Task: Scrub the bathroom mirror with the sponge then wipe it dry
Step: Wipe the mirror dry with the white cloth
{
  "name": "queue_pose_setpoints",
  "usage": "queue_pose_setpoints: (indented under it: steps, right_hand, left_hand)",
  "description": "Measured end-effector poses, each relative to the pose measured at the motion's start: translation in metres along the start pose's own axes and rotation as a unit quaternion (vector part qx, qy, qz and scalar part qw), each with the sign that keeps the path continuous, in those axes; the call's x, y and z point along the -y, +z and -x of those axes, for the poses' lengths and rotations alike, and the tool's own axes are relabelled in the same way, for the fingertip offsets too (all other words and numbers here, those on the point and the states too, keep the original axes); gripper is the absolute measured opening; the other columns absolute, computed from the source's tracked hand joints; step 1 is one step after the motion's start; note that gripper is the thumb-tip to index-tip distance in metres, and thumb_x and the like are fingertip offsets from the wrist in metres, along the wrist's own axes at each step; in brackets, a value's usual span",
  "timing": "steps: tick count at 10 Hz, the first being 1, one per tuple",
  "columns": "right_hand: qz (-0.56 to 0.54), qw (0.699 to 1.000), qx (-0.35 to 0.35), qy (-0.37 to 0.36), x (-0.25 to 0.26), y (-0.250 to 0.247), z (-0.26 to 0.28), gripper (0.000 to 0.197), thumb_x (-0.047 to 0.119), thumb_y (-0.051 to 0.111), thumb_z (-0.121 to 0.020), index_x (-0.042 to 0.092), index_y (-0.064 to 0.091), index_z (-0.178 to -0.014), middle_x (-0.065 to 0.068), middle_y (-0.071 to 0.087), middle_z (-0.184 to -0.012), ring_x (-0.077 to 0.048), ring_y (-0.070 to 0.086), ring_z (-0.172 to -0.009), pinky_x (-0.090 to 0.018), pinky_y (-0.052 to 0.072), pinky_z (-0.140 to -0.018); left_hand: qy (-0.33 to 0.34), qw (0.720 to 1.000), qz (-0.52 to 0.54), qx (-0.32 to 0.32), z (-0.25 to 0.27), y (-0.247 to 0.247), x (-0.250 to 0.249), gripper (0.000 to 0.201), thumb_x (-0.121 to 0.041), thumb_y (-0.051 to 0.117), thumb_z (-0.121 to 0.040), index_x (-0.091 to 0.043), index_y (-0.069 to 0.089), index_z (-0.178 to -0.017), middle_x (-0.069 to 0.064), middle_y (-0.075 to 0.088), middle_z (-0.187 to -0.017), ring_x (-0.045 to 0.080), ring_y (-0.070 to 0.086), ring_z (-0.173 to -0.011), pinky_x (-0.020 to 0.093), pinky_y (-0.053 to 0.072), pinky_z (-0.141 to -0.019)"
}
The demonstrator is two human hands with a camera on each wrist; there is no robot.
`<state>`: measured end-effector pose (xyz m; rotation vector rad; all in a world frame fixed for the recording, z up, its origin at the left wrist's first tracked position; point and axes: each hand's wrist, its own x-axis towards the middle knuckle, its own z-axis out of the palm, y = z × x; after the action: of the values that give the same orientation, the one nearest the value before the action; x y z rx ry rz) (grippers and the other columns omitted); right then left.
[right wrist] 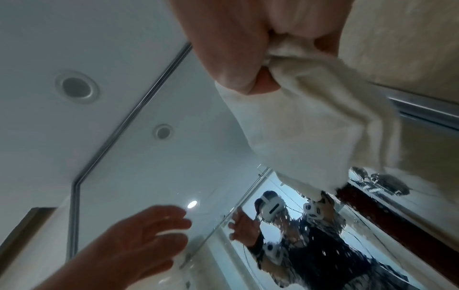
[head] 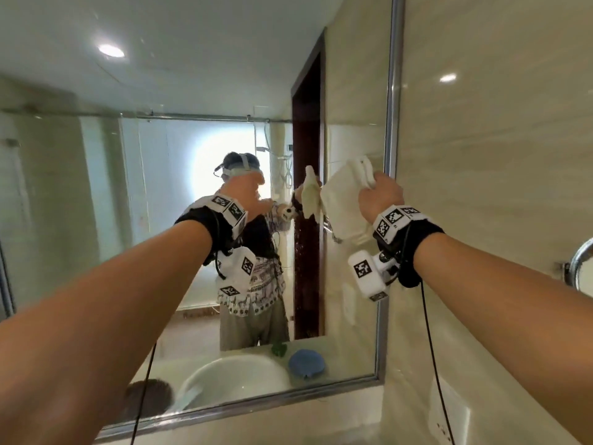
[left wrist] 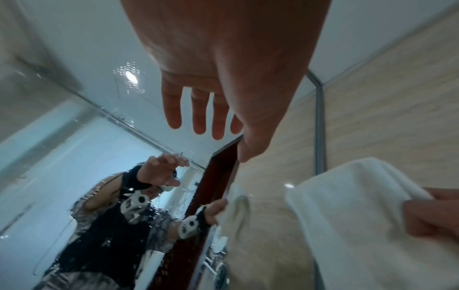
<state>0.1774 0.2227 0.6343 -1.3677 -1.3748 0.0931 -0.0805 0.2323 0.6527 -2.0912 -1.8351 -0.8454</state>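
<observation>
Against the mirror (head: pixel 160 187), white bunched towel (head: pixel 345 200).

mirror (head: pixel 160 187): glossy wet glass | frame (head: pixel 392 91): brushed metal | towel (head: pixel 345 200): fluffy cloth

I see a home bathroom: framed wall mirror (head: pixel 192 91), white basin (head: pixel 237 377) reflected below it, glass shower screen (head: pixel 154 187), beige tiled wall (head: pixel 497 155).

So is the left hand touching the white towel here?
Apart. In the left wrist view the left hand has straight, spread fingers with bare mirror behind them, and a clear gap separates it from the white towel, which the right hand grips.
</observation>
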Motion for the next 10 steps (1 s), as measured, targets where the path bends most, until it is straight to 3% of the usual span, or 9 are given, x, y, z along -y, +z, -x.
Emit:
queue_pose_setpoints:
  steps: [1, 2, 3, 4, 5, 6, 7, 9, 10]
  right_hand:
    - [-0.045, 0.996, -0.076, 0.018, -0.007, -0.003, -0.033, 0.030, 0.005, 0.042, -0.093, 0.008, 0.058, -0.118, -0.012, 0.062, -0.105, -0.031, 0.064, -0.096, -0.025, 0.040, -0.069]
    - [-0.107, 0.979, -0.171, -0.007, -0.005, -0.001, -0.058, 0.039, -0.001, 0.042, -0.092, 0.007, 0.054, -0.128, -0.013, 0.061, -0.119, -0.030, 0.061, -0.108, -0.025, 0.043, -0.076]
    - [-0.137, 0.956, -0.232, -0.114, -0.005, 0.014, -0.080, 0.053, -0.009, 0.040, -0.083, 0.005, 0.046, -0.134, -0.012, 0.050, -0.135, -0.028, 0.050, -0.123, -0.030, 0.040, -0.102]
    - [-0.109, 0.960, -0.161, -0.201, -0.014, 0.038, -0.093, 0.064, -0.011, 0.039, -0.079, 0.007, 0.036, -0.141, -0.012, 0.035, -0.148, -0.027, 0.034, -0.137, -0.038, 0.030, -0.116]
    - [-0.006, 0.982, 0.042, -0.185, -0.032, 0.073, -0.103, 0.070, 0.011, 0.051, -0.087, 0.019, 0.021, -0.150, -0.007, 0.006, -0.161, -0.029, 0.006, -0.148, -0.046, 0.016, -0.121]
    - [0.035, 0.984, 0.099, -0.144, -0.052, 0.101, -0.107, 0.080, 0.044, 0.062, -0.083, 0.029, 0.018, -0.149, 0.003, -0.004, -0.160, -0.028, -0.005, -0.147, -0.049, 0.010, -0.119]
    - [0.029, 0.990, 0.012, -0.140, -0.050, 0.117, -0.117, 0.076, 0.055, 0.055, -0.084, 0.029, 0.021, -0.147, 0.001, 0.014, -0.155, -0.028, 0.009, -0.143, -0.049, 0.012, -0.117]
    - [0.168, 0.969, -0.072, -0.167, -0.064, 0.147, -0.136, 0.070, 0.065, 0.022, -0.095, 0.038, -0.006, -0.153, 0.010, -0.010, -0.162, -0.019, -0.010, -0.149, -0.071, -0.018, -0.102]
    - [0.187, 0.955, -0.106, -0.205, -0.078, 0.158, -0.129, 0.068, 0.063, 0.021, -0.097, 0.036, -0.004, -0.154, 0.008, -0.009, -0.163, -0.020, -0.010, -0.150, -0.077, -0.011, -0.103]
  left_hand:
    - [-0.076, 0.996, -0.028, -0.039, -0.013, 0.000, 0.004, 0.050, -0.049, 0.064, -0.080, -0.024, 0.053, -0.122, 0.004, 0.060, -0.121, 0.027, 0.058, -0.103, 0.042, 0.052, -0.085]
    - [-0.157, 0.983, -0.047, -0.087, -0.016, 0.006, 0.005, 0.068, -0.060, 0.064, -0.080, -0.021, 0.048, -0.134, 0.007, 0.048, -0.134, 0.032, 0.044, -0.125, 0.049, 0.041, -0.099]
    - [-0.167, 0.975, -0.085, -0.115, -0.019, 0.015, 0.004, 0.075, -0.052, 0.072, -0.078, -0.015, 0.044, -0.138, 0.014, 0.038, -0.142, 0.035, 0.035, -0.132, 0.053, 0.037, -0.102]
    - [-0.222, 0.965, -0.042, -0.136, -0.033, 0.024, 0.008, 0.100, -0.050, 0.077, -0.075, -0.010, 0.026, -0.151, 0.022, 0.017, -0.156, 0.041, 0.018, -0.144, 0.063, 0.026, -0.110]
    - [-0.263, 0.952, -0.005, -0.155, -0.050, 0.046, 0.019, 0.129, -0.063, 0.079, -0.066, -0.008, 0.004, -0.156, 0.024, -0.006, -0.161, 0.044, -0.002, -0.148, 0.067, 0.007, -0.115]
    - [-0.280, 0.944, 0.028, -0.170, -0.060, 0.069, 0.033, 0.144, -0.067, 0.083, -0.057, -0.010, -0.005, -0.156, 0.023, -0.010, -0.161, 0.042, -0.004, -0.149, 0.064, 0.004, -0.116]
    - [-0.288, 0.941, 0.032, -0.174, -0.065, 0.088, 0.042, 0.151, -0.065, 0.087, -0.051, -0.014, -0.009, -0.155, 0.020, -0.017, -0.160, 0.042, -0.006, -0.149, 0.064, 0.007, -0.115]
    - [-0.289, 0.933, 0.009, -0.216, -0.071, 0.106, 0.049, 0.155, -0.066, 0.088, -0.046, -0.019, -0.011, -0.155, 0.018, -0.016, -0.160, 0.040, -0.005, -0.149, 0.071, 0.012, -0.111]
    - [-0.283, 0.934, 0.005, -0.216, -0.073, 0.106, 0.050, 0.155, -0.065, 0.089, -0.046, -0.017, -0.011, -0.155, 0.018, -0.016, -0.160, 0.040, -0.005, -0.149, 0.070, 0.011, -0.111]
